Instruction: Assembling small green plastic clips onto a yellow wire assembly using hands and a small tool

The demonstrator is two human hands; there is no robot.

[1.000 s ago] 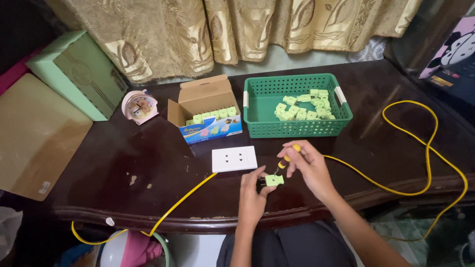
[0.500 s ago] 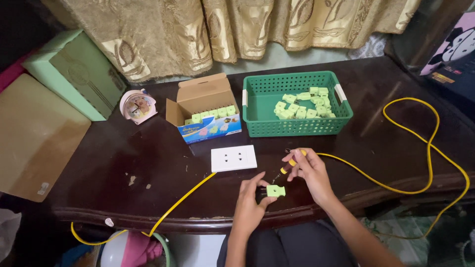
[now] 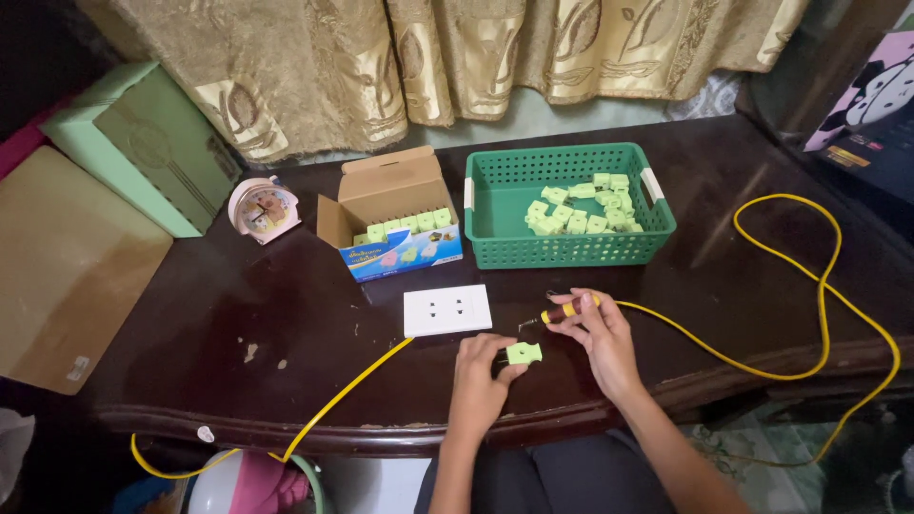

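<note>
Head view: left hand [image 3: 479,376] pinches a small green plug block [image 3: 524,353] just above the worktop [image 3: 286,314] edge. Right hand [image 3: 602,335] grips a yellow-handled screwdriver [image 3: 555,312], tip pointing left, just up-right of the block. Block's long axis runs left-right; both hands nearly touching.

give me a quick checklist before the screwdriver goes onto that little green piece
1. Green piece pinched in left hand: ok.
2. Screwdriver in right hand: ok, grip near the handle.
3. Tip lined up with the piece: not ok, it points left, above the piece.
4. Screw on the piece visible: cannot tell.
5. Yellow cable away from both hands: not ok, it runs under the right hand.
6. White socket plate out of the way: ok, just beyond the hands.
</note>
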